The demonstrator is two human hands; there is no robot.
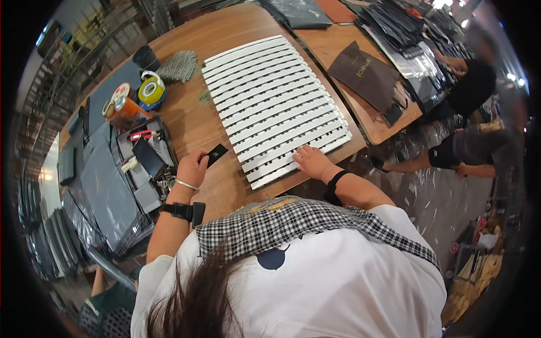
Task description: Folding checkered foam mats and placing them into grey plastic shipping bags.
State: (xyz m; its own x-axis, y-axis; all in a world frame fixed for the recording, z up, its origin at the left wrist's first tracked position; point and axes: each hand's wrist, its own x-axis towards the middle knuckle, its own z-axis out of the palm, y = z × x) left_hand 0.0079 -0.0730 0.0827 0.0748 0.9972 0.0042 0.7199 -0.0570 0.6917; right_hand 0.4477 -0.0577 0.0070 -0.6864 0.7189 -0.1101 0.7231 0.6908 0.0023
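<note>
On the wooden table (242, 22) before me lies a broad stack of white slats or strips (276, 107) in close rows, with small dark notches between them. My left hand (193, 169), to the left of its near corner, pinches a small black card (216, 154) between thumb and fingers. At the near right edge of the rows rests my right hand (311, 161), its fingers curled down onto the lowest strips. Whether a strip or a small piece is caught under those fingertips is hidden.
Left of me an open box of tools (147, 155) sits beside dark wrapped sheets (107, 180). Beyond it stand an orange can (127, 106), a yellow tape roll (151, 91) and a black cup (145, 56). A brown bag (360, 73) lies on the right table; two people stand at right.
</note>
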